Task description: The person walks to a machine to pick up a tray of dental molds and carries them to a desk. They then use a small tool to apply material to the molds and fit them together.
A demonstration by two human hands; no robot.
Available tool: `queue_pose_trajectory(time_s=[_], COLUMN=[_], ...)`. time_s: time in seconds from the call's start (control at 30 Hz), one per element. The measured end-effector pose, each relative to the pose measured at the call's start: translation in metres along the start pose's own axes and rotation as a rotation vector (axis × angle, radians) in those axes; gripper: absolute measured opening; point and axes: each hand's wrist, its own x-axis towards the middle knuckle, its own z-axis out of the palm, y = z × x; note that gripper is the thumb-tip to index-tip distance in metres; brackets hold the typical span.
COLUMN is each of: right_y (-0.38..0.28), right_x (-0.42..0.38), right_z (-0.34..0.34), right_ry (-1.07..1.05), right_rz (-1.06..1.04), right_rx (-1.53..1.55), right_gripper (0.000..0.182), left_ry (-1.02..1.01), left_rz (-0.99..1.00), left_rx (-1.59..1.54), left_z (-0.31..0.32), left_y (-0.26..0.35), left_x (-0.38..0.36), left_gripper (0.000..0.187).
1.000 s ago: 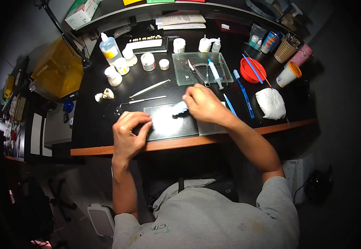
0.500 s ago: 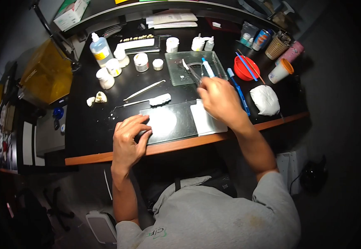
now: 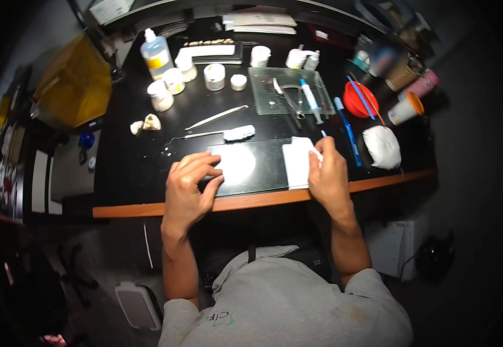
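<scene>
Black desk (image 3: pixel 147 156) filled the frame centre; your left hand (image 3: pixel 190 185) pressed flat on the glass slab (image 3: pixel 251 165) with white paste, while your right hand (image 3: pixel 327 173) pinched the white pad (image 3: pixel 297 162) at centre right. You seemed between mixing steps, and the next move called for a steady slab.

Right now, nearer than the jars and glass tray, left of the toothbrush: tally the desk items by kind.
Metal instruments: 2
Plaster tooth model: 1
Small plaster pieces: 2
Glass slab: 1
White pad: 1
Thin blue tool in right hand: 1
Total: 8
</scene>
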Motion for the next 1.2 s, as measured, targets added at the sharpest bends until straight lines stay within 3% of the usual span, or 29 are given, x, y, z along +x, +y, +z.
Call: queue_pose_trajectory(time_s=[0.3, 0.43, 0.47, 0.53, 0.67, 0.77, 0.87, 1.2], right_y=[0.018, 0.000, -0.004, 0.000, 0.007, 0.002, 0.020, 0.070], right_x=[0.002, -0.007, -0.006, -0.003, -0.001, -0.010, -0.020, -0.015], right_z=[-0.048, -0.055, -0.049, -0.039, 0.000, -0.005, -0.016, -0.053], right_ry=[0.226, 0.360, 0.368, 0.249, 0.007, 0.101, -0.034, 0.118], right_rz=[-0.031, -0.020, -0.053, -0.085, -0.044, -0.243, -0.280, -0.210], right_rx=[0.023, 0.292, 0.554, 0.627, 0.403, 0.250, 0.079, -0.137], right_gripper=[0.014, 0.011, 0.011, 0.013, 0.024, 0.032, 0.037, 0.030], left_ry=[-0.012, 0.008, 0.007, 0.002, 0.013, -0.050, -0.059, -0.087], left_rz=[-0.039, -0.020, -0.028, -0.031, -0.065, 0.000, 0.037, 0.134], left_rx=[-0.010, -0.020, 0.001, 0.032, -0.025, 0.033, 0.061, 0.014], left_z=[-0.003, -0.001, -0.002, -0.003, 0.003, 0.006, 0.011, 0.070], left_y=[0.007, 0.008, 0.009, 0.013, 0.013, 0.019, 0.029, 0.059], left_x=[0.003, 0.004, 0.004, 0.005, 0.005, 0.008, 0.014, 0.038], left_gripper=[0.011, 0.012, 0.012, 0.012, 0.013, 0.013, 0.013, 0.014])
